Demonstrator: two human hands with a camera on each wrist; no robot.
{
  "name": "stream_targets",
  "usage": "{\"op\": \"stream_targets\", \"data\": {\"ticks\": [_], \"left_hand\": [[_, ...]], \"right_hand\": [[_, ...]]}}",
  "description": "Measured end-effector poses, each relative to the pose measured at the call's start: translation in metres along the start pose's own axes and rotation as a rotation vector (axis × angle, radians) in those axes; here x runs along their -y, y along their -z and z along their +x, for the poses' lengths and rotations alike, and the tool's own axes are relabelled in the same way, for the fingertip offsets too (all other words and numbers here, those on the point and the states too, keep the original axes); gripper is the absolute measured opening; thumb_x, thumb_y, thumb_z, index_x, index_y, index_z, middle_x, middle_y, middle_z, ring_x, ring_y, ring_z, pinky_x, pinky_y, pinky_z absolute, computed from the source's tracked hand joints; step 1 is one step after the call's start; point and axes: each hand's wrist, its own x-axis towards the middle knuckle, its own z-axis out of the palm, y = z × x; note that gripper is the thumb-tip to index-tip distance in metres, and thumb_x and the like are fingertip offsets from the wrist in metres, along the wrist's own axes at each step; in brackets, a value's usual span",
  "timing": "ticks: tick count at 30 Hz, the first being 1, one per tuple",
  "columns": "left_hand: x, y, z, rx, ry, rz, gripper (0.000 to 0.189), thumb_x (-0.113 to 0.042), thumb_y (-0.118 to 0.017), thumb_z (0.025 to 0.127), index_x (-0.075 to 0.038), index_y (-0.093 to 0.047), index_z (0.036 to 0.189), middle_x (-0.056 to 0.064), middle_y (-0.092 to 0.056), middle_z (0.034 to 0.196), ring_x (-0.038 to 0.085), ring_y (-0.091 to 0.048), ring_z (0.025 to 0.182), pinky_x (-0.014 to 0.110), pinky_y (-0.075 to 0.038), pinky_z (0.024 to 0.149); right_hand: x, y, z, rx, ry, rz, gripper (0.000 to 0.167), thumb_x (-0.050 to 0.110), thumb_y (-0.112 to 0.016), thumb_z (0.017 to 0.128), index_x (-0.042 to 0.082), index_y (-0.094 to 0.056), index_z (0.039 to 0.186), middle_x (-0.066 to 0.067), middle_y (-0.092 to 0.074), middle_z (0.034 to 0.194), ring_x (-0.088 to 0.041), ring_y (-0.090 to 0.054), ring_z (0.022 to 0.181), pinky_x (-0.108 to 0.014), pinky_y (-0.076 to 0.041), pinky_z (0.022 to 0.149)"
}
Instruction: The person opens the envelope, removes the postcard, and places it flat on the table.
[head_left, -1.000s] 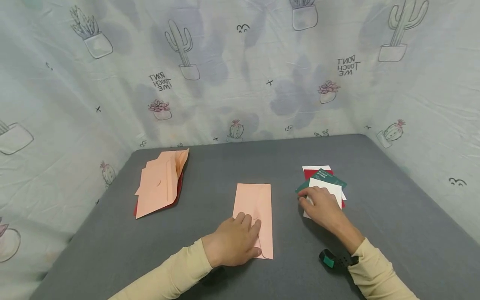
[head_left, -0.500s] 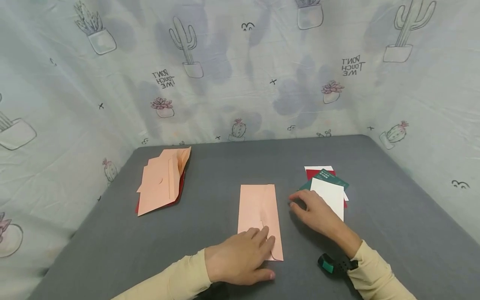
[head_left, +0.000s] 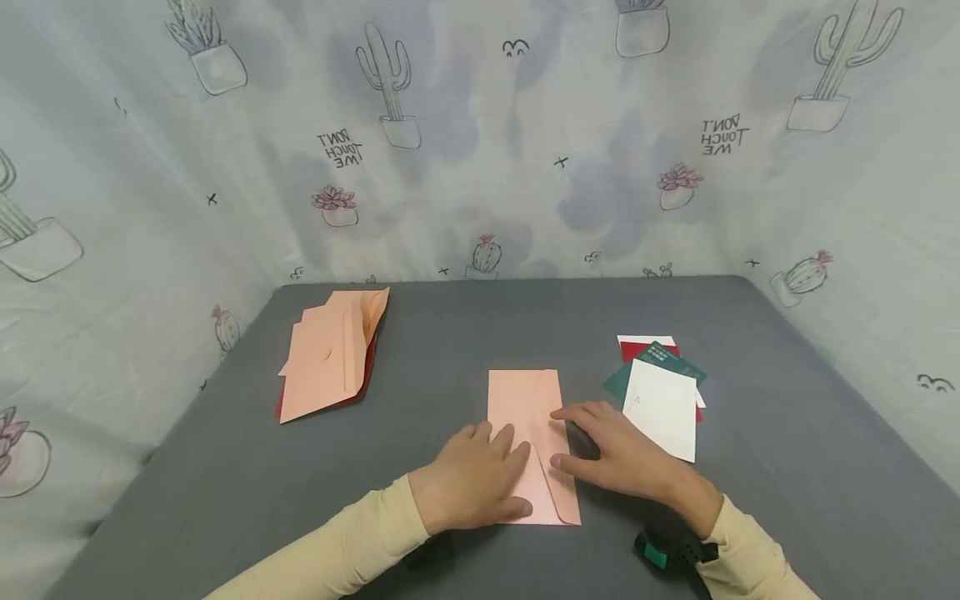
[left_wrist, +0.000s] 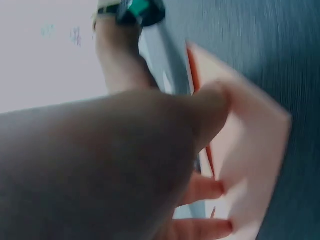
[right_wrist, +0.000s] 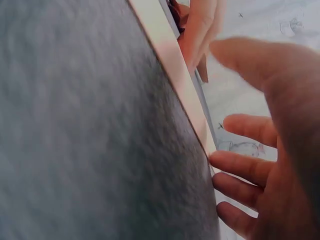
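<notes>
A pale pink envelope (head_left: 521, 396) lies flat in the middle of the table, its pointed flap edge showing near the lower end. My left hand (head_left: 476, 482) rests on its lower left part with the fingers loosely spread. At the envelope's right edge is my right hand (head_left: 618, 454), thumb and fingers apart and nothing held between them. The right wrist view shows its fingers (right_wrist: 240, 167) close beside the envelope's edge (right_wrist: 175, 62); contact is hard to tell. In the left wrist view, the left fingers (left_wrist: 205, 190) are over the envelope (left_wrist: 255, 140).
Several pink envelopes (head_left: 318, 362) lie stacked at the back left, with a red edge (head_left: 369, 375) underneath. To the right is a loose pile: a white card (head_left: 660, 412) on top, a green card (head_left: 675, 360) and red paper (head_left: 637, 350) below. A patterned curtain (head_left: 480, 150) borders the grey table (head_left: 450, 333).
My right hand has come off the card pile and moved left to the envelope's edge. The left hand shifts a little over the envelope. The white card now shows fully.
</notes>
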Motion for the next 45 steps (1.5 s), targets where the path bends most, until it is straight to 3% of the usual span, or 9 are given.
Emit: {"op": "stream_targets", "data": {"ticks": [4,8,13,18,27,32,37,41,45], "left_hand": [[-0.01,0.001,0.002,-0.037,-0.002,0.058,0.072,-0.07,-0.044,0.097,-0.017,-0.054,0.145,0.007,-0.059,0.144,0.026,-0.062,0.115,0.034,-0.054,0.095],[-0.011,0.003,0.001,-0.086,0.004,0.084,0.072,-0.07,-0.049,0.095,-0.013,-0.061,0.138,0.005,-0.063,0.139,0.023,-0.065,0.107,0.03,-0.057,0.086],[-0.011,0.001,0.001,-0.106,0.02,0.085,0.073,-0.071,-0.051,0.093,-0.013,-0.063,0.136,0.004,-0.065,0.135,0.023,-0.066,0.103,0.031,-0.058,0.075],[-0.01,0.001,0.002,-0.07,0.039,0.065,0.073,-0.072,-0.051,0.094,-0.016,-0.061,0.139,0.003,-0.062,0.141,0.025,-0.065,0.113,0.033,-0.059,0.073],[-0.009,0.002,0.003,-0.082,0.023,0.038,0.069,-0.07,-0.053,0.093,-0.015,-0.064,0.133,0.002,-0.064,0.135,0.022,-0.065,0.104,0.031,-0.058,0.066],[-0.007,0.003,0.002,-0.069,0.009,0.033,0.069,-0.07,-0.055,0.092,-0.015,-0.063,0.133,0.001,-0.063,0.135,0.019,-0.062,0.1,0.028,-0.056,0.066],[-0.002,0.005,0.001,-0.048,-0.008,-0.021,0.067,-0.068,-0.058,0.092,-0.015,-0.062,0.133,0.001,-0.061,0.138,0.02,-0.061,0.103,0.031,-0.057,0.069],[0.005,0.006,0.001,-0.009,-0.014,-0.123,0.065,-0.065,-0.062,0.09,-0.016,-0.059,0.132,0.0,-0.057,0.141,0.02,-0.057,0.107,0.033,-0.057,0.076],[0.01,0.006,-0.001,0.029,-0.01,-0.223,0.074,-0.065,-0.067,0.087,-0.015,-0.054,0.14,0.007,-0.053,0.146,0.024,-0.054,0.119,0.039,-0.055,0.091]], "right_hand": [[0.004,-0.002,0.0,0.035,0.016,0.033,0.069,0.06,-0.07,0.087,0.021,-0.056,0.143,-0.007,-0.051,0.151,-0.034,-0.047,0.137,-0.064,-0.039,0.108],[0.006,-0.005,-0.001,0.09,0.086,0.04,0.064,0.055,-0.071,0.088,0.025,-0.057,0.143,-0.006,-0.045,0.157,-0.036,-0.04,0.143,-0.069,-0.032,0.109],[0.011,-0.009,-0.002,0.115,0.17,0.06,0.048,0.035,-0.067,0.093,0.025,-0.06,0.139,-0.007,-0.046,0.158,-0.038,-0.035,0.149,-0.07,-0.026,0.111],[0.014,-0.005,-0.001,0.129,0.183,0.123,0.048,0.017,-0.062,0.091,0.022,-0.06,0.139,-0.005,-0.046,0.158,-0.036,-0.033,0.151,-0.072,-0.024,0.112],[0.013,0.004,0.001,-0.047,0.213,0.061,0.04,0.009,-0.07,0.085,0.018,-0.069,0.124,-0.004,-0.06,0.141,-0.027,-0.051,0.131,-0.062,-0.04,0.103],[0.01,0.006,0.003,-0.177,0.177,-0.027,0.026,0.012,-0.071,0.089,0.018,-0.073,0.114,0.001,-0.065,0.123,-0.019,-0.057,0.113,-0.048,-0.048,0.093],[0.002,0.013,0.003,-0.268,0.095,-0.105,0.022,0.007,-0.068,0.089,0.014,-0.073,0.109,0.0,-0.069,0.109,-0.022,-0.061,0.103,-0.046,-0.05,0.088],[-0.003,0.017,0.004,-0.254,0.009,-0.158,0.02,0.006,-0.069,0.089,0.012,-0.074,0.108,0.0,-0.072,0.098,-0.023,-0.064,0.099,-0.046,-0.052,0.089],[-0.004,0.018,0.004,-0.172,-0.046,-0.16,0.019,0.011,-0.071,0.091,0.01,-0.076,0.109,0.002,-0.071,0.09,-0.017,-0.06,0.087,-0.04,-0.054,0.082]]}}
